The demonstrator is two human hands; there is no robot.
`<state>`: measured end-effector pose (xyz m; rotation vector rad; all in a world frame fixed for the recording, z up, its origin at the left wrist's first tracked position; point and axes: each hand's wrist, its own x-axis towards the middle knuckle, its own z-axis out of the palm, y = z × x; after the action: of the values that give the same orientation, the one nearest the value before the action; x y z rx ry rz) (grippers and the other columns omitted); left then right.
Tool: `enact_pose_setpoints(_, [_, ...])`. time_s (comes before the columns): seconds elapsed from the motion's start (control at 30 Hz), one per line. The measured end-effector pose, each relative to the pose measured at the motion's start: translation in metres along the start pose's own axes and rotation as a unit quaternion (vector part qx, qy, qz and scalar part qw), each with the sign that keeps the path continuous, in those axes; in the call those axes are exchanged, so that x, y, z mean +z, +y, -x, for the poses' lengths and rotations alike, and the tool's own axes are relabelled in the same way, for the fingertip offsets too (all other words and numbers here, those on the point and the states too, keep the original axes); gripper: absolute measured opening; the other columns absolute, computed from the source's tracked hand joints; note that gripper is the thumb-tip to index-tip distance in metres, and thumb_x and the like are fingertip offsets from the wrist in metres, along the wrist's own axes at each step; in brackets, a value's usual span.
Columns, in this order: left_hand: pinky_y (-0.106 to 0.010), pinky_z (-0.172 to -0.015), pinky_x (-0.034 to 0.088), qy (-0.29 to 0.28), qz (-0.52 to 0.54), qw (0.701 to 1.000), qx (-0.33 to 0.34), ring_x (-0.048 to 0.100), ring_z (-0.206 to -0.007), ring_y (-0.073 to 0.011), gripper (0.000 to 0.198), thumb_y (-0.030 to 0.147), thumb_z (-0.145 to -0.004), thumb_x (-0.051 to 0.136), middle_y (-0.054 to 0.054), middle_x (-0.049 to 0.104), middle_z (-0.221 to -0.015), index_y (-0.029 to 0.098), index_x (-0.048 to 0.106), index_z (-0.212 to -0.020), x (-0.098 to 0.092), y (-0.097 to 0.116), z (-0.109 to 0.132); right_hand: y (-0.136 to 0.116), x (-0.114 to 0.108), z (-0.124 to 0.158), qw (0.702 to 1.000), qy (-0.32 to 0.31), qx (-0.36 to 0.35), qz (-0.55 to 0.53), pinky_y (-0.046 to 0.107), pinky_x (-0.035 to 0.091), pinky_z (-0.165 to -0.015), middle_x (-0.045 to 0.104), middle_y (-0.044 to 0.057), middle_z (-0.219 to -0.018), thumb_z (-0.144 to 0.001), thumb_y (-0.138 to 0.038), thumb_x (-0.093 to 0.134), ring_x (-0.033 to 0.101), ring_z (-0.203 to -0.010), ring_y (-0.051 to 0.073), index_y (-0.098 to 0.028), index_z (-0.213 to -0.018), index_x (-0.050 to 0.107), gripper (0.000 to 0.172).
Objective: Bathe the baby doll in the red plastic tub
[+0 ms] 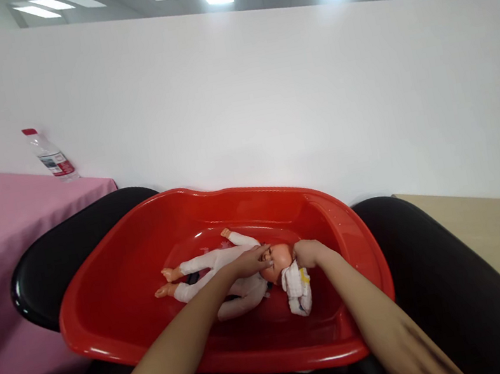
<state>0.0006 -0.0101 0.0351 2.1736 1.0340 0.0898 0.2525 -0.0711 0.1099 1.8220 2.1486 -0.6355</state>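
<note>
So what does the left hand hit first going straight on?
The doll's head. The left hand's fingers lie over its face, though depth leaves actual contact unclear. Past the head, roughly in line, comes the right hand.

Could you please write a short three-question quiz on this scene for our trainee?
1. What colour is the tub that the doll lies in? A) blue B) red C) white
2. True or false: the bottle stands inside the tub.
3. Fill in: the person's ____ hand is the one nearest the white bundle.

Key:
1. B
2. False; it stands on the pink cloth, outside the tub.
3. Right; the right hand is beside the doll's head.
</note>
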Motion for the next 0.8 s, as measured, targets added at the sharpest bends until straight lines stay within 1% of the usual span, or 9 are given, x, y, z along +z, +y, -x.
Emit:
enact_pose_setpoints(0.1, [-0.043, -0.136, 0.05, 0.003, 0.005, 1.0, 0.001, 0.062, -0.173, -0.0425, 0.094, 0.049, -0.108, 0.068, -0.012, 0.074, -0.186, 0.03, 0.057, -0.2, 0.001, -0.002, -0.002, 0.003, -0.001, 0.0, 1.0, 0.022, 0.001, 0.021, 0.032, 0.053, -0.083, 0.097, 0.011, -0.119, -0.1, -0.014, 0.085, 0.087, -0.11, 0.029, -0.026, -0.114, 0.101, 0.024])
enact_pose_setpoints(0.17, [-0.044, -0.136, 0.049, 0.005, 0.0, 1.0, -0.005, 0.062, -0.173, -0.0425, 0.095, 0.051, -0.109, 0.068, -0.014, 0.072, -0.188, 0.029, 0.056, -0.201, 0.002, -0.004, -0.002, 0.004, -0.002, 0.0, 0.999, 0.042, -0.007, 0.012, 0.03, 0.05, -0.082, 0.098, 0.009, -0.123, -0.103, -0.013, 0.08, 0.087, -0.11, 0.025, -0.027, -0.12, 0.101, 0.03])
enact_pose_setpoints(0.27, [-0.041, -0.138, 0.048, 0.0, -0.009, 1.0, -0.009, 0.062, -0.172, -0.0415, 0.092, 0.055, -0.112, 0.068, -0.016, 0.07, -0.189, 0.026, 0.059, -0.198, 0.002, -0.004, 0.0, 0.005, -0.003, -0.002, 0.998, 0.068, -0.008, -0.003, 0.03, 0.047, -0.079, 0.098, 0.01, -0.121, -0.104, -0.014, 0.078, 0.085, -0.105, 0.022, -0.025, -0.121, 0.101, 0.03])
enact_pose_setpoints(0.37, [-0.039, -0.139, 0.046, 0.003, -0.017, 1.0, -0.002, 0.062, -0.172, -0.0426, 0.09, 0.056, -0.112, 0.07, -0.017, 0.069, -0.19, 0.023, 0.064, -0.195, 0.001, -0.001, 0.003, 0.006, -0.002, -0.003, 0.998, 0.055, 0.006, -0.007, 0.03, 0.048, -0.078, 0.098, 0.011, -0.125, -0.105, -0.016, 0.08, 0.086, -0.108, 0.023, -0.024, -0.123, 0.101, 0.03])
enact_pose_setpoints(0.47, [-0.039, -0.136, 0.049, 0.01, -0.03, 0.999, -0.005, 0.062, -0.172, -0.0443, 0.087, 0.057, -0.111, 0.073, -0.015, 0.072, -0.187, 0.027, 0.068, -0.193, -0.001, 0.002, 0.005, 0.006, -0.002, -0.004, 0.999, 0.041, 0.015, 0.004, 0.03, 0.051, -0.081, 0.098, 0.011, -0.131, -0.108, -0.019, 0.081, 0.088, -0.116, 0.025, -0.026, -0.128, 0.101, 0.029])
enact_pose_setpoints(0.57, [-0.041, -0.133, 0.052, 0.01, -0.029, 1.0, -0.008, 0.063, -0.172, -0.0445, 0.092, 0.058, -0.11, 0.074, -0.013, 0.076, -0.183, 0.031, 0.063, -0.197, -0.001, 0.001, 0.004, 0.003, 0.0, -0.004, 0.999, 0.022, 0.02, 0.022, 0.031, 0.056, -0.084, 0.098, 0.013, -0.13, -0.106, -0.025, 0.091, 0.09, -0.12, 0.03, -0.025, -0.126, 0.102, 0.022])
enact_pose_setpoints(0.67, [-0.04, -0.13, 0.054, 0.011, -0.026, 1.0, -0.012, 0.064, -0.171, -0.044, 0.097, 0.057, -0.11, 0.072, -0.013, 0.076, -0.183, 0.029, 0.057, -0.201, 0.001, -0.003, 0.001, -0.003, 0.002, -0.004, 0.999, 0.012, 0.022, 0.045, 0.034, 0.061, -0.092, 0.097, 0.018, -0.132, -0.102, -0.024, 0.098, 0.092, -0.125, 0.037, -0.021, -0.122, 0.102, 0.021])
enact_pose_setpoints(0.73, [-0.039, -0.13, 0.054, 0.014, -0.026, 0.999, -0.014, 0.065, -0.171, -0.0429, 0.098, 0.057, -0.11, 0.072, -0.014, 0.074, -0.186, 0.026, 0.057, -0.201, 0.002, -0.006, 0.0, -0.006, 0.003, -0.004, 0.998, 0.015, 0.023, 0.051, 0.037, 0.064, -0.098, 0.097, 0.021, -0.133, -0.1, -0.021, 0.099, 0.092, -0.129, 0.041, -0.02, -0.122, 0.101, 0.021])
enact_pose_setpoints(0.8, [-0.039, -0.134, 0.052, 0.013, -0.02, 1.0, -0.009, 0.065, -0.171, -0.0427, 0.098, 0.056, -0.109, 0.072, -0.016, 0.07, -0.19, 0.024, 0.057, -0.201, 0.003, -0.008, -0.001, -0.008, 0.003, -0.004, 0.999, 0.019, 0.019, 0.042, 0.04, 0.066, -0.102, 0.097, 0.022, -0.132, -0.095, -0.018, 0.103, 0.092, -0.131, 0.045, -0.019, -0.118, 0.101, 0.023])
